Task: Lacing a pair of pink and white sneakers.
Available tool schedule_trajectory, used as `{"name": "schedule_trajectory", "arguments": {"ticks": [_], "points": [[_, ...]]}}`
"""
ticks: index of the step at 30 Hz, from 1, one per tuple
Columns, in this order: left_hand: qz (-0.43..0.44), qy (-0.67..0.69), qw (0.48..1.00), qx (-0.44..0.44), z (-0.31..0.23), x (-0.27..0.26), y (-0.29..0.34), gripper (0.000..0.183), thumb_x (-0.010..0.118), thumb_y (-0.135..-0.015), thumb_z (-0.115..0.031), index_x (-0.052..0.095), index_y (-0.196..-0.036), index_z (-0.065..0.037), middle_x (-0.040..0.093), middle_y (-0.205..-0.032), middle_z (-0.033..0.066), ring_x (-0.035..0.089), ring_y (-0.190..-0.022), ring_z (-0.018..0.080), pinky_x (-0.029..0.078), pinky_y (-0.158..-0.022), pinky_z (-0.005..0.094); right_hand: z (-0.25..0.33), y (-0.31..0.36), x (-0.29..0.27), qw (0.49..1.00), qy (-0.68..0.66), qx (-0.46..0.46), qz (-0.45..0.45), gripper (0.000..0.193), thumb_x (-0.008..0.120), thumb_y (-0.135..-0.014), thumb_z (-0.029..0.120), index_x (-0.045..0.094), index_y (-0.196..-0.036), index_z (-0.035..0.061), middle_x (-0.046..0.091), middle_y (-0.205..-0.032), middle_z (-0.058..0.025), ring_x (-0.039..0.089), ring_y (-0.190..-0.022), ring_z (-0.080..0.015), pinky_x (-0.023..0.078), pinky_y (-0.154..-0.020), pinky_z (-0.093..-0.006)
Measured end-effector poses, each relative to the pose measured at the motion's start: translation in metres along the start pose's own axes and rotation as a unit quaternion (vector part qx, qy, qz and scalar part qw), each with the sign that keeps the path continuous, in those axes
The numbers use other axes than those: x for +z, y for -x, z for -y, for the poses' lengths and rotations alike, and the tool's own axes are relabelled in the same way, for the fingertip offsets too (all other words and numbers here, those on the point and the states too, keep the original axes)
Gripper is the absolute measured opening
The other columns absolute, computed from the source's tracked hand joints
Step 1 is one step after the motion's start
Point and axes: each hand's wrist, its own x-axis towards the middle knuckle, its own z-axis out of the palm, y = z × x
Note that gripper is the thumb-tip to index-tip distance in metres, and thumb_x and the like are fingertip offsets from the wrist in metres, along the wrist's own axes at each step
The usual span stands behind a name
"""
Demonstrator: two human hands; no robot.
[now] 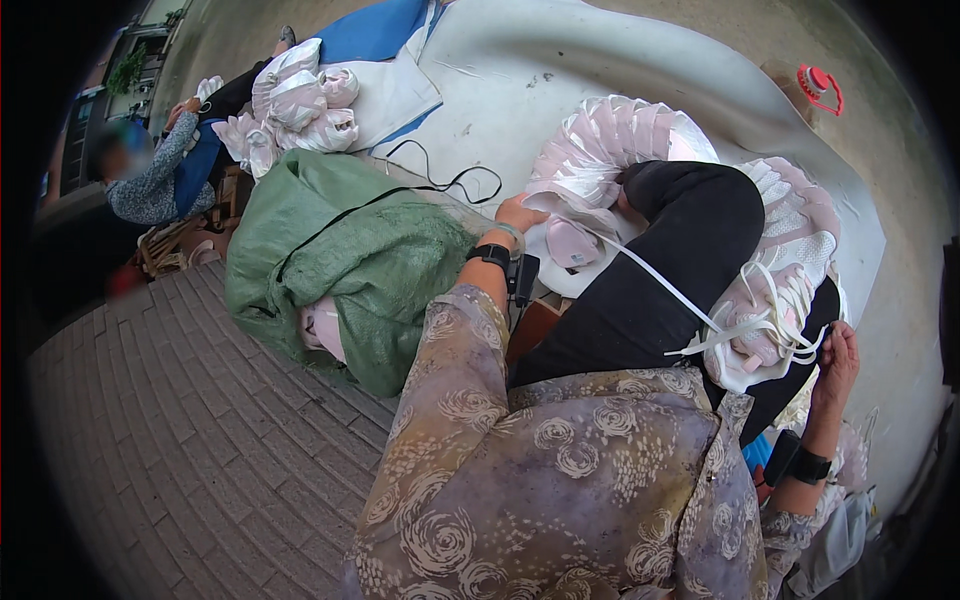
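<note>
My left hand (520, 212) is closed on the edge of a pale pink and white shoe upper (572, 243) at the near end of a curved, nested stack of uppers (600, 140). From there a white shoelace (660, 285) stretches across my black-trousered leg toward my lap. Another pink and white upper (755, 325) lies on my right thigh, its white laces loose and looped. Just to the right of it, my right hand (838, 358) is raised with fingers curled together; what they pinch, if anything, is too small to make out.
A green woven sack (350, 250) with a pink piece showing stands on the brick paving (190, 400) at left. More nested uppers (795, 205) lie beyond my knee on a pale sheet (500, 80). A red-capped container (820, 85) is far right. Another person (150, 190) sits far left beside piled uppers (300, 105).
</note>
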Motion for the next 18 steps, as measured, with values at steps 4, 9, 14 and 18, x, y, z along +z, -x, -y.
{"name": "schedule_trajectory", "arguments": {"ticks": [4, 9, 14, 18], "points": [[-0.038, 0.064, 0.997, 0.002, -0.001, 0.002, -0.002, 0.041, 0.073, -0.066, -0.024, 0.065, -0.102, -0.007, 0.066, -0.094, 0.0115, 0.061, -0.084, 0.0196, 0.046, -0.077, 0.0273, -0.004, -0.001, 0.000, 1.000, -0.001, -0.011, -0.014, 0.014, 0.055, -0.087, 0.014, 0.058, -0.097, 0.0052, 0.048, -0.066, 0.0048, 0.032, -0.052, -0.0016, 0.024, -0.047, -0.0155], [0.037, 0.015, 0.999, 0.030, -0.014, -0.009, 0.001, 0.036, 0.071, -0.067, -0.022, 0.067, -0.102, -0.013, 0.062, -0.106, 0.0111, 0.060, -0.090, 0.0213, 0.046, -0.079, 0.0269, -0.006, 0.001, 0.001, 1.000, 0.001, -0.021, -0.014, 0.013, 0.055, -0.087, 0.014, 0.058, -0.096, 0.0050, 0.047, -0.066, 0.0049, 0.031, -0.052, -0.0013, 0.023, -0.047, -0.0154], [-0.131, -0.185, 0.973, 0.045, 0.004, 0.005, 0.005, 0.041, 0.071, -0.066, -0.018, 0.065, -0.107, -0.017, 0.034, -0.137, 0.0127, 0.046, -0.115, 0.0276, 0.041, -0.092, 0.0305, -0.007, 0.005, 0.002, 0.999, -0.002, -0.018, -0.047, 0.011, 0.054, -0.088, 0.013, 0.058, -0.095, 0.0054, 0.046, -0.066, 0.0057, 0.030, -0.052, -0.0009, 0.022, -0.047, -0.0147], [-0.075, 0.058, 0.987, 0.127, 0.009, 0.008, 0.006, 0.040, 0.070, -0.066, -0.012, 0.064, -0.106, -0.016, 0.039, -0.133, 0.0160, 0.047, -0.114, 0.0321, 0.039, -0.094, 0.0339, -0.009, 0.006, 0.003, 0.998, -0.003, -0.014, -0.056, 0.009, 0.054, -0.088, 0.013, 0.057, -0.093, 0.0061, 0.044, -0.064, 0.0066, 0.028, -0.051, -0.0008, 0.021, -0.046, -0.0146]]}}
